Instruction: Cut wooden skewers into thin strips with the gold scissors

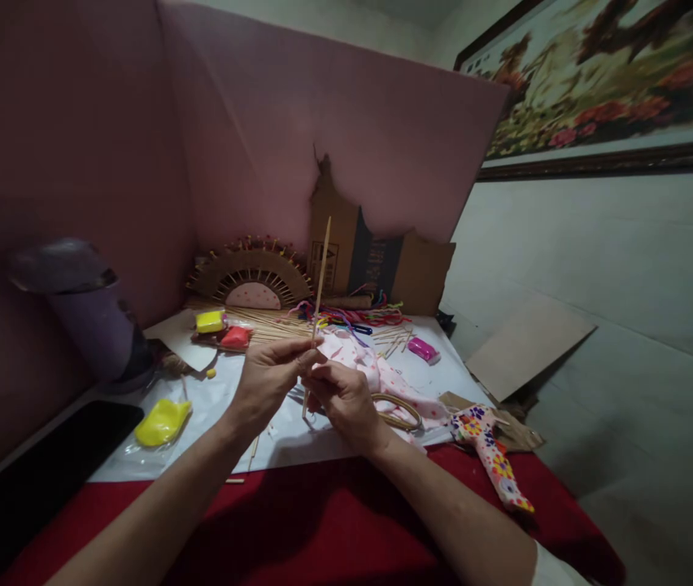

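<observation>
1. My left hand (267, 378) pinches the stick (320, 277) between thumb and fingertips; my right hand (343, 399) sits just below, fingers curled and pressed onto its lower part; the stick stands nearly upright above the white sheet (298, 443), its top leaning slightly right.
2. The stick is thin; if my two grips bend against each other, I judge it could snap between them.
3. Both grips sit low and most of the length stands free above; a small twist of my wrists could swing the tip wide.
4. If my pinch loosens, the stick could slide down into the pink cloth (377, 373) and the hoop (400, 413) just beside my right hand; it might snag there.
5. The flowery glue gun (494, 457) lies near my right forearm, close to the table edge; a careless nudge could knock it off.
6. The light is dim; I cannot tell exactly how my right fingertips meet the stick, so a slip could go unnoticed.
</observation>
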A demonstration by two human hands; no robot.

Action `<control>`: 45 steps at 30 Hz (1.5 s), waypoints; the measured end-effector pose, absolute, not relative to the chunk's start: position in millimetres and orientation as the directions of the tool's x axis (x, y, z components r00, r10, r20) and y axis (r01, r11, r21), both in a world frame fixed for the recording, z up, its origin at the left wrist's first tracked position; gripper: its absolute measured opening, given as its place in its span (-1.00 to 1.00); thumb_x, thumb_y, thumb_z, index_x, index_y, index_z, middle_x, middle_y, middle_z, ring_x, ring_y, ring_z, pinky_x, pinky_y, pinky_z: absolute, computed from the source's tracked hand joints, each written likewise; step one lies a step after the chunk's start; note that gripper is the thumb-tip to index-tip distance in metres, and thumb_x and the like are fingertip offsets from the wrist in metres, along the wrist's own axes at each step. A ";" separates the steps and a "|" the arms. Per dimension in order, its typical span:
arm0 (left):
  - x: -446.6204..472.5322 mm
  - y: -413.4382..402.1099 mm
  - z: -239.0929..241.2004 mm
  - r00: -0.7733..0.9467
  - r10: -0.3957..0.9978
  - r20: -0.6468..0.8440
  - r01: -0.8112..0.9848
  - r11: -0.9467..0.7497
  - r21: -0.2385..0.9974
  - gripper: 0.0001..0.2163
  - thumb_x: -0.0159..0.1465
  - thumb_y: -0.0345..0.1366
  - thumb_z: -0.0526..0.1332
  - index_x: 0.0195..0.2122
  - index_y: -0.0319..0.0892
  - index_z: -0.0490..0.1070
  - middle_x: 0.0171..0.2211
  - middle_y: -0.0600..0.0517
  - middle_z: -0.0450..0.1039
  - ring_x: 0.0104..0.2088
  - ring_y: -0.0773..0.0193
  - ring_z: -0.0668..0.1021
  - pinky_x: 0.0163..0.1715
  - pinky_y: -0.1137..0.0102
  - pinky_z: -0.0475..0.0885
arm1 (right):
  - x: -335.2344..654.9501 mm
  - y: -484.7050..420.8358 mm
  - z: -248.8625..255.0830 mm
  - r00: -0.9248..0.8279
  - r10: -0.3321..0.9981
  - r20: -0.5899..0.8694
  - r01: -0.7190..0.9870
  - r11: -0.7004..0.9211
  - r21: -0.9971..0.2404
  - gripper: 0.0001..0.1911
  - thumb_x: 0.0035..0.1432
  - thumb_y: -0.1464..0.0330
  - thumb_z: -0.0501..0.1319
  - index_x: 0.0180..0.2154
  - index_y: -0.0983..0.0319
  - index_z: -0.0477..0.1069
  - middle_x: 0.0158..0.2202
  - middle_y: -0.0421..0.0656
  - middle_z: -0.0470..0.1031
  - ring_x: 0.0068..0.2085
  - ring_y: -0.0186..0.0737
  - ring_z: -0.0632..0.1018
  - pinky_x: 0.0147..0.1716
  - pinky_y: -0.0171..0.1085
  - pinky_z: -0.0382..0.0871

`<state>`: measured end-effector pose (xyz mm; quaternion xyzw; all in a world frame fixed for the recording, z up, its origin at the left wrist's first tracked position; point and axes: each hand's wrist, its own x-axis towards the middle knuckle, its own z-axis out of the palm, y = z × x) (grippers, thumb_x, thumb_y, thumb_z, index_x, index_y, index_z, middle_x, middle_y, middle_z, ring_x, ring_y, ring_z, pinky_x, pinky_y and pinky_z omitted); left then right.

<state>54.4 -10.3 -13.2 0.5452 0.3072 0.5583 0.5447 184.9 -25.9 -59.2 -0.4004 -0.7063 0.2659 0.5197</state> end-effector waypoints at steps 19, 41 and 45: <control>58.1 -2.2 -23.1 0.124 0.881 0.457 -0.139 -0.440 0.887 -0.88 0.04 -0.31 0.28 -0.59 -0.22 0.51 -0.59 0.05 0.45 -0.57 0.42 0.39 -0.58 0.52 0.25 | 236.8 -47.8 -16.7 -0.112 0.906 0.407 0.857 0.296 -0.422 -0.84 0.16 0.43 0.00 -0.34 0.26 0.35 -0.38 -0.14 0.43 -0.37 -0.31 0.40 -0.39 -0.35 0.15; 37.4 -2.0 -28.0 0.294 0.954 0.061 -0.447 0.081 0.891 -0.80 -0.07 -0.27 0.34 -0.51 -0.31 0.41 -0.76 0.19 0.16 -0.78 0.61 0.05 -0.77 0.61 -0.15 | 289.5 -79.8 -6.5 -0.238 0.937 -0.254 0.689 -0.022 -0.725 -0.49 -0.03 0.15 0.24 -0.05 0.22 0.28 -0.46 -0.22 0.35 -0.52 -0.40 0.31 -0.59 -0.41 0.10; 35.7 -3.2 -27.4 0.292 0.955 0.052 -0.433 0.083 0.898 -0.80 -0.05 -0.26 0.31 -0.52 -0.31 0.40 -0.76 0.18 0.15 -0.78 0.61 0.05 -0.77 0.60 -0.17 | 289.3 -76.0 -11.1 -0.216 0.956 -0.199 0.474 -0.075 -0.877 -0.42 -0.07 0.13 0.28 -0.03 0.23 0.26 -0.43 -0.22 0.35 -0.51 -0.40 0.34 -0.58 -0.40 0.15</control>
